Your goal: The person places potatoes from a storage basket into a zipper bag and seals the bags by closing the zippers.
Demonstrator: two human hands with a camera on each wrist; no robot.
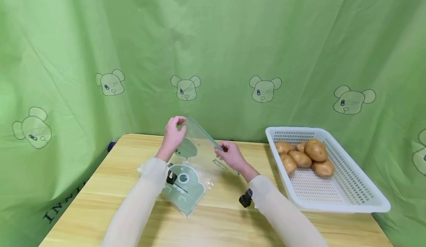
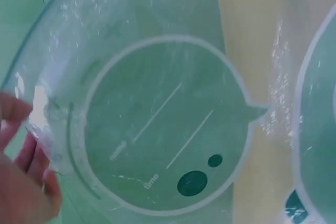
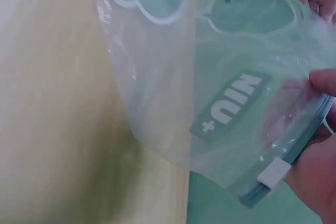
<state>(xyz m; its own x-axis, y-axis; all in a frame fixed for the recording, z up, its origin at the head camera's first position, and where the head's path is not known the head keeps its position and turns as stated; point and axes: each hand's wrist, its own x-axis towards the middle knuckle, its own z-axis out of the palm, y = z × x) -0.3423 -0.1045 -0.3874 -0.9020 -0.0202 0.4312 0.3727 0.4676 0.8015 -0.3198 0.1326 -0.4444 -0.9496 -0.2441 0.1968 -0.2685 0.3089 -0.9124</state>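
A clear slider zip bag (image 1: 204,149) with green prints hangs slanted between my hands. Its lower part, with a one-eyed green creature (image 1: 184,189), reaches down over the table. My left hand (image 1: 173,134) holds the bag's upper left edge, beside a green speech bubble (image 2: 168,124) marked "name" and "time". Partway down the zip edge, my right hand (image 1: 231,154) pinches the green strip (image 3: 307,137) between thumb and fingers. A white slider (image 3: 274,172) sits near one end of that strip in the right wrist view. Whether the bag's mouth is parted I cannot tell.
On the right of the wooden table (image 1: 110,195) stands a white plastic basket (image 1: 346,207) with slotted walls. Several brown potatoes (image 1: 315,150) lie in its far left part. Behind the table hangs a green curtain (image 1: 219,47) with bear-head prints.
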